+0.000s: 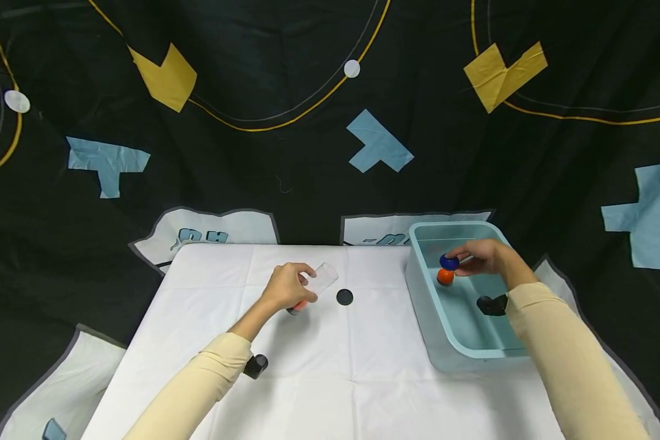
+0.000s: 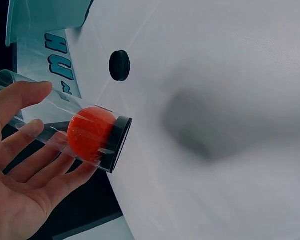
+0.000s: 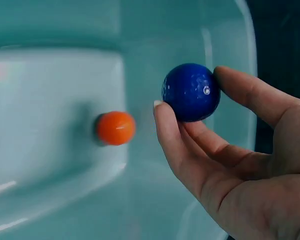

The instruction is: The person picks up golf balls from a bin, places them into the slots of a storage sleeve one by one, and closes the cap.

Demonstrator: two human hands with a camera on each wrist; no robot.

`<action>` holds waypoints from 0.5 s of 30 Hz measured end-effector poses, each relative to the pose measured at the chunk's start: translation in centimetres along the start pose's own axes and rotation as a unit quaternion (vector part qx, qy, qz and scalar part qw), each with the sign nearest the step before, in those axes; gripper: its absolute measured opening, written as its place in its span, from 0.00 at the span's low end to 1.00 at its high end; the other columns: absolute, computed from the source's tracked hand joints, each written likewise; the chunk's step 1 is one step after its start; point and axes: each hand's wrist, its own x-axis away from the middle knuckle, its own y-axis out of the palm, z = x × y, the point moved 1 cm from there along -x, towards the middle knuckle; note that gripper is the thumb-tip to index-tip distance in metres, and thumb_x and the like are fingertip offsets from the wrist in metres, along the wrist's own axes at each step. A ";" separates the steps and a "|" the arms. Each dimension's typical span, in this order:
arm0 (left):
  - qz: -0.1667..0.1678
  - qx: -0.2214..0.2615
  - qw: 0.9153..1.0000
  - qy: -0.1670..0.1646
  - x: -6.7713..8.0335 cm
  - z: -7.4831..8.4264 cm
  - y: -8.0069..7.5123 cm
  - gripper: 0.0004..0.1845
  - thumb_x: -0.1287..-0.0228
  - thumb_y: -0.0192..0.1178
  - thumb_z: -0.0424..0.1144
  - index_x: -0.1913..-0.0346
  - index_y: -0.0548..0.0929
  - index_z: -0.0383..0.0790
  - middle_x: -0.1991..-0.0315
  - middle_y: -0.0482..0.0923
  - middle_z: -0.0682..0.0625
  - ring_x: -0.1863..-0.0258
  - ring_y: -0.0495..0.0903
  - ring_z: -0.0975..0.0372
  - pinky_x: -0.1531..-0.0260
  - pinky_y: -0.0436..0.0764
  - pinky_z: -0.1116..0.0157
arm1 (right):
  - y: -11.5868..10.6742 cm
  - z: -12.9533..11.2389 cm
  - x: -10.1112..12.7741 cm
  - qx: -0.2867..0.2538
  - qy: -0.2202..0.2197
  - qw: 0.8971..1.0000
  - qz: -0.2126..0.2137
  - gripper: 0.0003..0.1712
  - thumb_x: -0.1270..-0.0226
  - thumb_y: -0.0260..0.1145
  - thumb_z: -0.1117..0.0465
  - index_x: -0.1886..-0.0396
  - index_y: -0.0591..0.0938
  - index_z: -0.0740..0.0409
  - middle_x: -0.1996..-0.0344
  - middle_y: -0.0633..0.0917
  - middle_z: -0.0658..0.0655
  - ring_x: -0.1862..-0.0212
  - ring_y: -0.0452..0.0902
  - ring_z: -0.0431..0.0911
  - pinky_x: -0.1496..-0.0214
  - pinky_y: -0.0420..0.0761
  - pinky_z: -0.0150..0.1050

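Note:
My left hand (image 1: 287,288) grips a clear plastic tube (image 1: 324,277) above the white table. Inside the tube, a red-orange ball (image 2: 91,134) lies against the black cap (image 2: 121,145) that closes its lower end. The tube is tilted, its uncapped end up. A loose black cap (image 1: 344,297) lies on the cloth to the right of that hand. Over the teal bin (image 1: 437,333), my right hand (image 1: 483,255) pinches a shiny blue ball (image 3: 191,92) between thumb and fingers. Below it, an orange ball (image 3: 116,128) sits on the bin's floor.
The bin stands at the right side of the table, its walls rising around my right hand. A white cloth (image 1: 308,403) covers the table. Behind hangs a dark curtain (image 1: 286,177) with yellow and blue patches. A black wrist camera (image 1: 255,366) shows by my left sleeve.

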 end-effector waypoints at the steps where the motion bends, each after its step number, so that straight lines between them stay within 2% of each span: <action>1: 0.000 0.000 1.000 0.002 0.0 0.1 0.1 0.22 0.60 0.79 0.34 0.55 0.89 0.42 0.64 0.88 0.43 0.62 0.85 0.56 0.62 0.84 0.61 | 0.0 -0.6 0.6 0.008 -0.005 1.000 0.000 0.36 0.23 0.60 0.54 0.29 0.59 0.73 0.54 0.83 0.63 0.62 0.87 0.44 0.45 0.84 0.36; 5: -0.002 -0.003 1.000 0.005 -0.2 0.4 0.4 0.23 0.60 0.79 0.34 0.55 0.89 0.42 0.63 0.89 0.42 0.62 0.85 0.56 0.61 0.84 0.60 | 0.5 -2.8 2.8 0.025 -0.039 0.999 -0.013 0.35 0.24 0.61 0.53 0.30 0.60 0.71 0.57 0.84 0.58 0.60 0.86 0.44 0.44 0.83 0.36; 10: -0.004 -0.003 1.000 0.007 -0.2 0.8 0.7 0.22 0.61 0.79 0.34 0.56 0.89 0.43 0.64 0.88 0.44 0.63 0.85 0.57 0.60 0.83 0.59 | 2.1 -5.3 5.0 0.009 -0.077 0.997 -0.023 0.31 0.26 0.64 0.54 0.33 0.66 0.65 0.57 0.86 0.55 0.57 0.87 0.46 0.40 0.82 0.39; 15: -0.008 -0.002 1.000 0.009 -0.3 1.2 1.0 0.22 0.61 0.79 0.34 0.56 0.89 0.43 0.64 0.88 0.43 0.63 0.84 0.57 0.60 0.83 0.60 | 4.7 -7.4 5.9 0.022 -0.091 0.995 -0.037 0.32 0.28 0.67 0.55 0.33 0.70 0.69 0.58 0.89 0.56 0.58 0.88 0.46 0.44 0.84 0.39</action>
